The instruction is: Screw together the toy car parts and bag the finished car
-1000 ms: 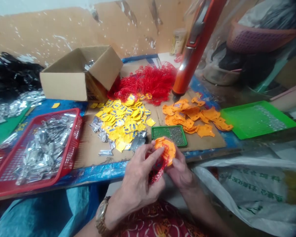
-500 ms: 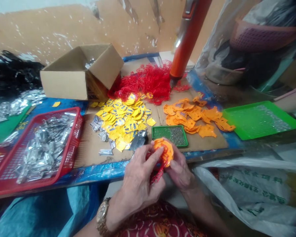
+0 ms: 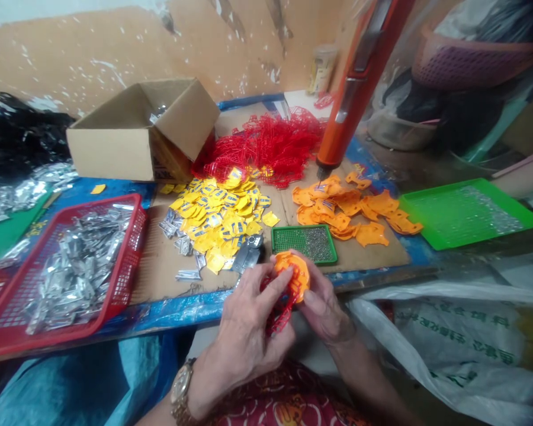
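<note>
Head view, one entry per item. Left hand: closed narrow around a red plastic lattice strip, forefinger laid across a scalloped orange plastic piece, gold-toned wristwatch on the wrist. Right hand: also closed narrow, thumb pressed on the same orange piece from the other side. That piece is held between both hands, just past the near table edge, above a red patterned garment. Change from the prior frame: an orange-red cylindrical tool, upper end cut off by the frame, has swung right, its dark tip now at the top of a heap of flat orange plastic pieces and no longer at a tangled pile of red plastic lattice; both hands and the held piece sit almost as before. On the cardboard sheet: a heap of flat yellow plastic pieces, with a small grey metal object at its edge, and a small green mesh tray holding small metal bits. Left of these: an open brown cardboard box and a red plastic basket filled with silver foil pieces. Right: a bright green tray and a white woven sack.
</note>
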### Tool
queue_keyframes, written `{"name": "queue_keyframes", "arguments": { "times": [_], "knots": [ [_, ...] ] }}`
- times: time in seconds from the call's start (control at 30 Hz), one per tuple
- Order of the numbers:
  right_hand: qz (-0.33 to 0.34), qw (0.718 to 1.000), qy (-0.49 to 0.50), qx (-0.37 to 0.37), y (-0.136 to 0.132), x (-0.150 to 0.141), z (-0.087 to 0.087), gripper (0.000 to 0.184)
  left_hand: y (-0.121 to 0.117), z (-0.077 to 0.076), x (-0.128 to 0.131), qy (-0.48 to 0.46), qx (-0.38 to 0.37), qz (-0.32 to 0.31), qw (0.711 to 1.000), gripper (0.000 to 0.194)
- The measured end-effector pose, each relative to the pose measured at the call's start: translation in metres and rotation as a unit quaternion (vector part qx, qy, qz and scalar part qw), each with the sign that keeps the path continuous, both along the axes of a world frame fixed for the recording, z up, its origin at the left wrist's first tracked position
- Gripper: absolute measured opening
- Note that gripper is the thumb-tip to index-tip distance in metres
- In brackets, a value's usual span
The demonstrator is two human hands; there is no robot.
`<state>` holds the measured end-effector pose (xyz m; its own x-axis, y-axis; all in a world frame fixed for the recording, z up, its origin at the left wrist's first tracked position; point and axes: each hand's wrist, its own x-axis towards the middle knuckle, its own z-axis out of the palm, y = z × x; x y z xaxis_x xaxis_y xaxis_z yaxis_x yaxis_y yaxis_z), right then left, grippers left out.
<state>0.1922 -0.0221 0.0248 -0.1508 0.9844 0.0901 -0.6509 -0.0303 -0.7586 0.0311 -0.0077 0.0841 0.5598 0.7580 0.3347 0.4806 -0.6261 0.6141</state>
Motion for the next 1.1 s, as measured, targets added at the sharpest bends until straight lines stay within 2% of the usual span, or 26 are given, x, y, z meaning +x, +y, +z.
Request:
{"name": "queue_keyframes", "arguments": {
  "times": [0.3,0.5,0.63,0.87,1.1],
  "knots": [
    [-0.028,0.999,-0.039,0.005,-0.005,-0.003,0.001,0.056,0.000,0.003,0.000,0.029,0.030,-0.001,0.999,0.063],
    [-0.026,0.995,-0.090,0.046,-0.002,0.002,0.007,0.052,0.004,0.000,-0.003,-0.016,-0.014,-0.026,0.999,0.067],
    [-0.037,0.988,-0.134,0.062,-0.003,0.004,0.009,0.050,0.005,-0.001,-0.005,0.024,0.030,-0.032,0.999,0.063],
    [-0.048,0.983,-0.167,0.061,-0.005,0.001,0.010,0.054,0.005,0.004,-0.004,0.023,0.021,-0.030,0.999,0.058],
    [-0.060,0.979,-0.188,0.050,-0.008,-0.006,0.010,0.059,0.007,0.009,0.002,0.016,0.050,-0.003,0.999,0.045]
  ]
}}
